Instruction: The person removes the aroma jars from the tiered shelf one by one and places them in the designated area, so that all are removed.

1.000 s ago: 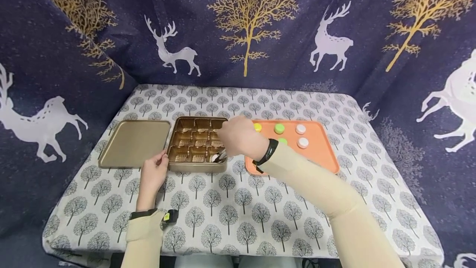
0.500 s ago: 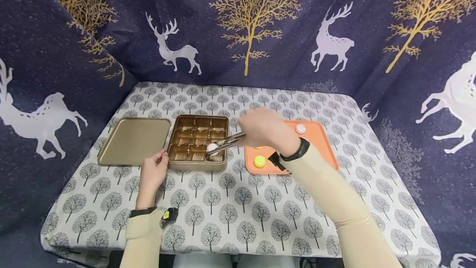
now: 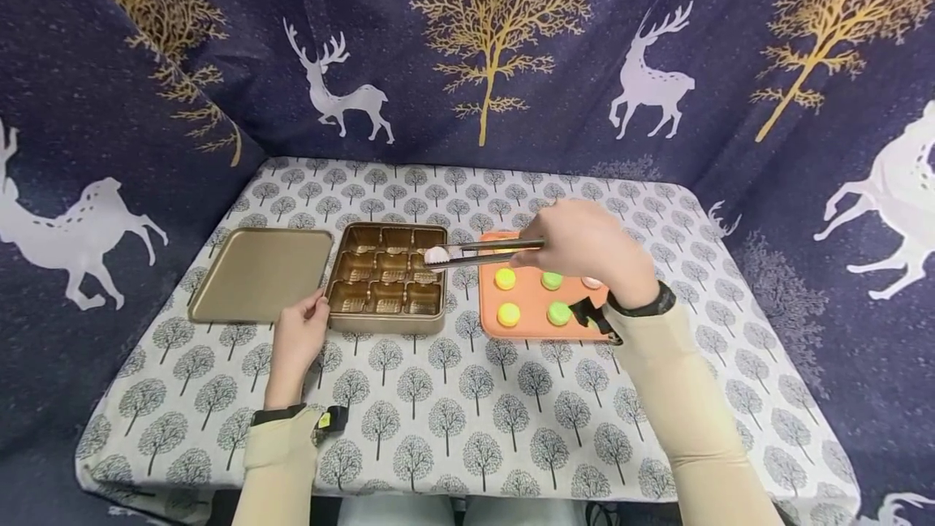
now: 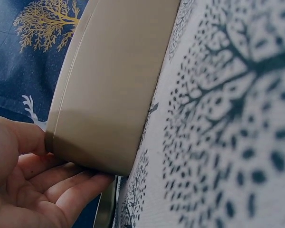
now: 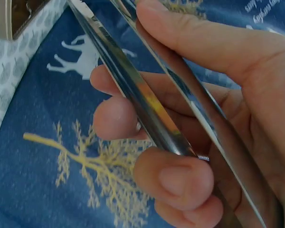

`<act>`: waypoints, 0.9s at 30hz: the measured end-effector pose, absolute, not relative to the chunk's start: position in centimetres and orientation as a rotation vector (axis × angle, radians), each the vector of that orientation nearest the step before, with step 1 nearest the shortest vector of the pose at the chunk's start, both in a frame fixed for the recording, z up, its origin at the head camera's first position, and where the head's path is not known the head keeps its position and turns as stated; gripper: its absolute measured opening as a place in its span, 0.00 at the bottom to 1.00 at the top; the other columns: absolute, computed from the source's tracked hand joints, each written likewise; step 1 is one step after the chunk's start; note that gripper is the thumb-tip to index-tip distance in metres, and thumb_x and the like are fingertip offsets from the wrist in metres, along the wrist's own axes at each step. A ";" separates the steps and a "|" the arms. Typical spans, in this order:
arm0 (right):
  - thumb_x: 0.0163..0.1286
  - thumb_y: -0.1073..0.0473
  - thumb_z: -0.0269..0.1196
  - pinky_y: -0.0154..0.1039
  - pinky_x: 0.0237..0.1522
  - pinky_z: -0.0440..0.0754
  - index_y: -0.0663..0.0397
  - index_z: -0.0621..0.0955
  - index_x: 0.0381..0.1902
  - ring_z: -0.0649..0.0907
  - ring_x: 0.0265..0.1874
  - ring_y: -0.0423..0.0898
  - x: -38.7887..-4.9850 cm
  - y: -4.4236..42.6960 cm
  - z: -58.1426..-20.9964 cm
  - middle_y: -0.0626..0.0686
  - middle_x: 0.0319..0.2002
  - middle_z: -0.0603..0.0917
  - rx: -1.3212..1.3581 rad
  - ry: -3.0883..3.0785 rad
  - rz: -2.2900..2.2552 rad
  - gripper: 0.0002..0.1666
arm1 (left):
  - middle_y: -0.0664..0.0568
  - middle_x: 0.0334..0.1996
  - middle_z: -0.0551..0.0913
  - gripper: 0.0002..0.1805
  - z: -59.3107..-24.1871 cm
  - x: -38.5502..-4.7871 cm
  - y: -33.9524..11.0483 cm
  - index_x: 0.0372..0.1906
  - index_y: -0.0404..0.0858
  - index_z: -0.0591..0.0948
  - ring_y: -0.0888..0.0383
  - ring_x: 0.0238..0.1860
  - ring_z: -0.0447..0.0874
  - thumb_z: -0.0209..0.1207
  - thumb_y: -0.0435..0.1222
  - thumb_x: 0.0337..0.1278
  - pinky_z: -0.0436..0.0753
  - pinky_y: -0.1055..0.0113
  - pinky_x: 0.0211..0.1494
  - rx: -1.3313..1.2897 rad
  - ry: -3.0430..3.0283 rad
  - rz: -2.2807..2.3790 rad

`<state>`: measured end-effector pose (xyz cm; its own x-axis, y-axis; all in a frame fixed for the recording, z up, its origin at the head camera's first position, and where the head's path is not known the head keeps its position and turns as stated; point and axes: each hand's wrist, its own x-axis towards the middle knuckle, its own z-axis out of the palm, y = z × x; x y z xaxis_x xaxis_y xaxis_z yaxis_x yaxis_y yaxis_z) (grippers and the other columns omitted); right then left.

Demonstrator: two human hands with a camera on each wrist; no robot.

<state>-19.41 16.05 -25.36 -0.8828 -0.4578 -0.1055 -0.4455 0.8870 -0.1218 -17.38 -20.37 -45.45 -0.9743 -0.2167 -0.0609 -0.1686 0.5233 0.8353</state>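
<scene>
In the head view, my right hand (image 3: 584, 250) grips a pair of metal tongs (image 3: 497, 245). Their tips point left and hold a small pale, ridged, macaron-like piece (image 3: 437, 255) above the right-hand compartments of a gold-tan box (image 3: 387, 324). A shiny brown-gold divided insert (image 3: 389, 266) sits in that box. My left hand (image 3: 300, 338) pinches the box's front left corner; in the left wrist view, the thumb is at the rim of the box (image 4: 104, 85) and the fingers lie against its side. The right wrist view shows my fingers curled round the tongs (image 5: 147, 104).
An orange tray (image 3: 533, 327) to the right bears several macaron-like pieces, among them a yellow one (image 3: 508, 315) and a green one (image 3: 559, 313); my right hand hides part of it. Left of the box lies a flat gold-tan lid (image 3: 263, 274).
My right hand has drawn back to the right with the tongs. The pale piece has risen from the front right compartment and moved farther back over the box. My left hand has stayed put.
</scene>
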 end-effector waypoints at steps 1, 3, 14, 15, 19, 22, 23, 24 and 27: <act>0.61 0.40 0.68 0.39 0.28 0.79 0.42 0.89 0.37 0.79 0.21 0.37 -19.3 16.5 -25.4 0.42 0.30 0.88 -0.704 2.929 -0.164 0.15 | 0.33 0.65 0.71 0.25 -45.4 -17.4 -20.4 0.68 0.33 0.70 0.36 0.69 0.66 0.45 0.40 0.73 0.66 0.43 0.69 0.343 -2.703 -1.467; 0.61 0.42 0.69 0.39 0.28 0.80 0.44 0.89 0.42 0.81 0.20 0.37 -19.1 17.5 -25.6 0.44 0.34 0.89 -0.698 2.930 -0.212 0.17 | 0.33 0.65 0.70 0.25 -45.3 -17.4 -20.3 0.68 0.33 0.70 0.35 0.68 0.66 0.45 0.40 0.73 0.66 0.43 0.69 0.345 -2.708 -1.469; 0.63 0.41 0.66 0.37 0.22 0.72 0.42 0.89 0.37 0.76 0.16 0.38 -18.6 21.3 -27.0 0.40 0.18 0.82 -0.668 2.957 -0.237 0.15 | 0.33 0.65 0.71 0.25 -45.0 -17.3 -20.7 0.68 0.32 0.70 0.36 0.67 0.68 0.45 0.39 0.73 0.68 0.44 0.68 0.365 -2.699 -1.456; 0.63 0.41 0.66 0.37 0.22 0.72 0.42 0.89 0.35 0.76 0.17 0.38 -18.6 21.6 -27.0 0.39 0.20 0.83 -0.664 2.960 -0.239 0.14 | 0.33 0.65 0.71 0.24 -45.0 -17.3 -20.7 0.68 0.32 0.70 0.36 0.67 0.68 0.45 0.39 0.73 0.68 0.44 0.68 0.365 -2.699 -1.454; 0.65 0.43 0.66 0.37 0.21 0.69 0.40 0.88 0.32 0.73 0.17 0.39 -18.2 23.2 -27.0 0.40 0.23 0.83 -0.620 2.969 -0.229 0.12 | 0.32 0.65 0.71 0.25 -45.0 -17.2 -20.7 0.68 0.33 0.70 0.36 0.68 0.68 0.45 0.39 0.73 0.67 0.44 0.69 0.366 -2.701 -1.454; 0.64 0.41 0.65 0.36 0.20 0.66 0.40 0.89 0.35 0.71 0.17 0.40 -17.8 24.7 -26.9 0.44 0.26 0.85 -0.560 2.971 -0.211 0.13 | 0.32 0.64 0.71 0.24 -45.1 -17.2 -20.6 0.68 0.32 0.70 0.35 0.67 0.68 0.45 0.39 0.73 0.67 0.44 0.69 0.362 -2.697 -1.457; 0.64 0.40 0.65 0.37 0.20 0.67 0.41 0.89 0.37 0.73 0.19 0.40 -17.7 25.3 -26.8 0.46 0.28 0.87 -0.540 2.973 -0.198 0.16 | 0.32 0.64 0.71 0.24 -45.1 -17.2 -20.5 0.68 0.32 0.70 0.35 0.67 0.68 0.45 0.39 0.73 0.67 0.44 0.69 0.359 -2.696 -1.458; 0.64 0.37 0.64 0.38 0.21 0.70 0.41 0.89 0.40 0.77 0.21 0.40 -17.5 25.8 -26.8 0.47 0.32 0.89 -0.522 2.979 -0.184 0.19 | 0.32 0.64 0.71 0.24 -45.1 -17.2 -20.5 0.67 0.32 0.70 0.35 0.67 0.68 0.45 0.38 0.73 0.67 0.44 0.69 0.355 -2.694 -1.460; 0.64 0.34 0.63 0.39 0.23 0.73 0.43 0.89 0.46 0.78 0.21 0.41 -16.8 27.5 -26.9 0.48 0.34 0.89 -0.476 2.981 -0.157 0.24 | 0.32 0.64 0.72 0.24 -45.2 -17.2 -20.2 0.67 0.31 0.71 0.35 0.67 0.69 0.46 0.38 0.73 0.67 0.44 0.68 0.346 -2.691 -1.466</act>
<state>-16.81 27.47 -26.89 -0.9435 -0.3159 -0.1003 -0.3036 0.9451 -0.1207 -17.21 -20.23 -45.22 -0.9732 -0.2232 -0.0560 -0.1681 0.5234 0.8354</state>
